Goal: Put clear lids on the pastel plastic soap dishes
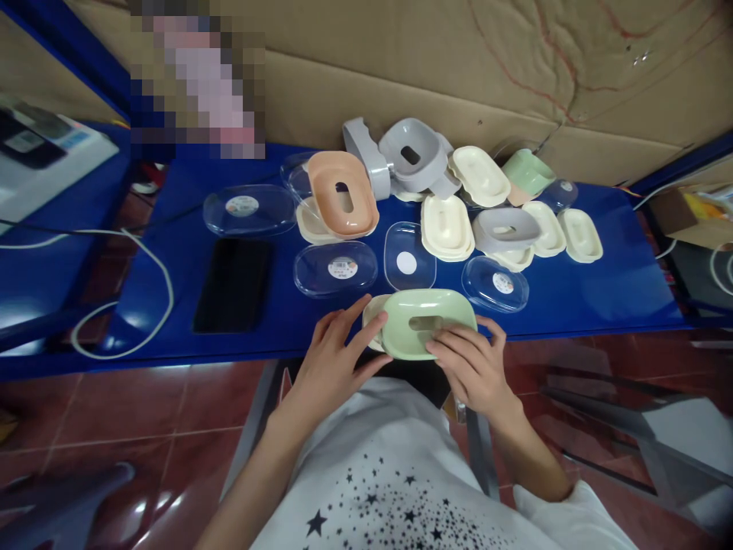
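Note:
A light green oval plastic shell [401,336] with a slot in its middle is at the table's front edge. A cream plastic piece [373,325] shows from under its left end. My left hand [337,355] is at that left end, thumb and fingers around the green shell and the cream piece. From the right, my right hand [473,363] grips the shell, its fingers over the rim and near the slot. Just beyond lie clear oval lids with round labels, one lid [312,267] to the left and another lid [484,294] to the right.
Across the blue table [154,305] lie an orange shell [326,183], grey shells [389,141], several cream trays [447,229] and a green piece [530,174]. A black tablet-like slab [232,286] and a white cable [169,290] lie left. Cardboard [366,84] lines the back.

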Demonstrator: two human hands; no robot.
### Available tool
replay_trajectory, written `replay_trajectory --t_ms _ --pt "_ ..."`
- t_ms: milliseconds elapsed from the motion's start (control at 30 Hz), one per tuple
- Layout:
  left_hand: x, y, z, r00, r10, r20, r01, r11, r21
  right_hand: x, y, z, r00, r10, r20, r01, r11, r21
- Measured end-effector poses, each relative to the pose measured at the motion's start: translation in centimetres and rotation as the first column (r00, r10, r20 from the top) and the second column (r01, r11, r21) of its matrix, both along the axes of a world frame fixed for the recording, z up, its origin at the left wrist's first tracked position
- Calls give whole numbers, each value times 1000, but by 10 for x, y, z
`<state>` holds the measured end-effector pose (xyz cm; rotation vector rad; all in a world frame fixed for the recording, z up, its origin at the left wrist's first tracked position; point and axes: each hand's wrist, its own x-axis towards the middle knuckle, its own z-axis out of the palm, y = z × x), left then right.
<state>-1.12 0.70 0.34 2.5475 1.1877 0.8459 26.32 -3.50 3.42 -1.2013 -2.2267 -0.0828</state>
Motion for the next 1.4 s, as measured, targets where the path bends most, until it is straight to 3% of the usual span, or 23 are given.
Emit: replay_trajectory --t_ms 133,233,433,667,767,967,1067,1200,1400 --pt "3 0 -3 1000 -12 8 13 1000 -15 -5 -17 -15 998 -35 -55 38 998 57" --pt "1 -1 -8 999 -11 34 14 997 -72 -12 -20 -23 998 -44 -35 44 999 6" --pt "-6 -5 -12 995 36 92 -30 998 -61 -21 0 -22 999 -6 43 12 990 -139" --pt "-8 -5 -9 999 40 17 -39 998 -44 -24 15 -23 993 60 100 -39 980 -194" --pt "-9 -4 -8 999 29 32 -28 999 -28 -23 15 -24 991 83 107 -62 981 -181" --pt "-5 -2 -4 999 -7 37 9 999 -39 -22 9 -35 998 7 -62 -9 1000 -19" --pt "-1 0 -4 1000 -5 8 6 999 -32 -21 7 -40 998 -41 -54 39 998 -42" --pt "1 0 -6 1000 -18 -13 17 1000 -18 -18 5 -43 999 -13 46 18 995 -103" --pt "-14 5 1 1000 8 22 -8 1000 -4 -19 6 -38 999 -7 33 12 992 -129"
